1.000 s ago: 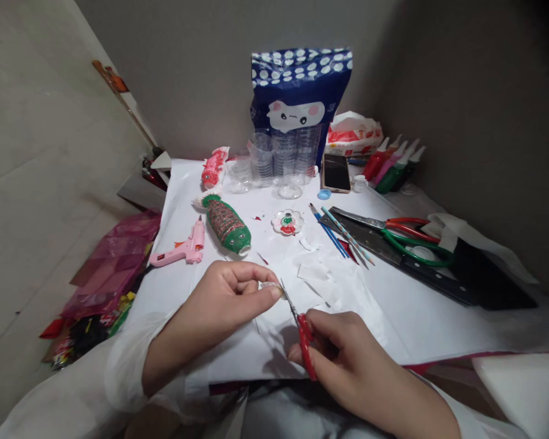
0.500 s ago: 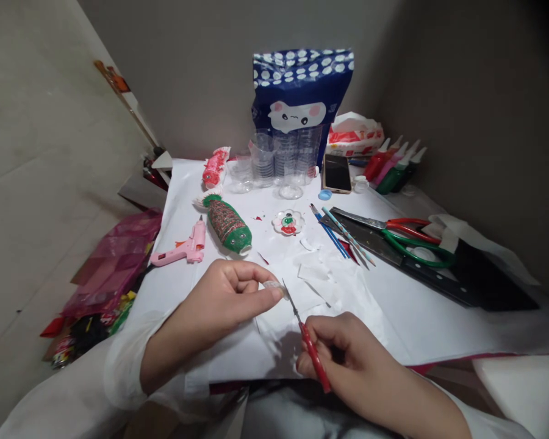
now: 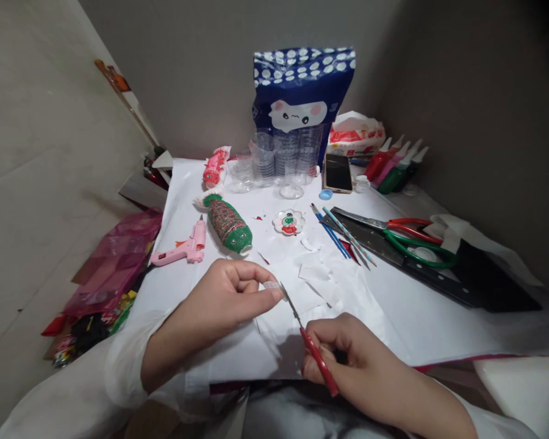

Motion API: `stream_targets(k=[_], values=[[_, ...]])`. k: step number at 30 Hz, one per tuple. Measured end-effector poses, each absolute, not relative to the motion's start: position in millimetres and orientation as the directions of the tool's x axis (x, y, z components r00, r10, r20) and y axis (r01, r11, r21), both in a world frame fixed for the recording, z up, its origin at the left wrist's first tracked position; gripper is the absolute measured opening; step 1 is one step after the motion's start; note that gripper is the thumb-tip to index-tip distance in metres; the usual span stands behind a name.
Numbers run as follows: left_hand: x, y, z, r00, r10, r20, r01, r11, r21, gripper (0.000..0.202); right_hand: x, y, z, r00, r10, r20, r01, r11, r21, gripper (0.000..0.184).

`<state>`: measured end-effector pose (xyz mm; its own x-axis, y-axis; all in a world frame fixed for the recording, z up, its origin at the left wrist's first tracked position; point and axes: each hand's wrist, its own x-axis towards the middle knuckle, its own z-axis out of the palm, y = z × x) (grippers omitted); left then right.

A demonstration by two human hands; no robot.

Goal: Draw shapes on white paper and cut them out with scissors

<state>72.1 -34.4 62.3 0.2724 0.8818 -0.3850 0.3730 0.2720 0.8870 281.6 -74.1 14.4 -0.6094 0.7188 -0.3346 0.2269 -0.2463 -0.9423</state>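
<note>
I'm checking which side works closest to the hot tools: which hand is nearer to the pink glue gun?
Left. The left hand lies just in front of the pink glue gun; the right hand, gripping small red scissors, sits farther off to the right.

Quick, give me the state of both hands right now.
Left hand: closed, pinching a small clear piece between thumb and fingers.
Right hand: closed on small red-handled scissors.

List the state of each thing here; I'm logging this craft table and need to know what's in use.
Small red-handled scissors: gripped in right hand, tips at the clear scrap.
Small clear scrap: pinched in left hand.
Large red-and-green scissors: lying closed.
Pink glue gun: lying unused.
Smartphone: screen dark.
</note>
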Motion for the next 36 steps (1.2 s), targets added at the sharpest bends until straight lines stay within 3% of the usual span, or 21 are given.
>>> stream_targets(k=[36], values=[[75.3,-32.9,59.4,0.26,0.833,-0.488,0.292,0.414,0.862,0.025,281.6,-71.5,12.5,-0.633,0.698,-0.334,0.17,-0.296,-0.94,0.047]])
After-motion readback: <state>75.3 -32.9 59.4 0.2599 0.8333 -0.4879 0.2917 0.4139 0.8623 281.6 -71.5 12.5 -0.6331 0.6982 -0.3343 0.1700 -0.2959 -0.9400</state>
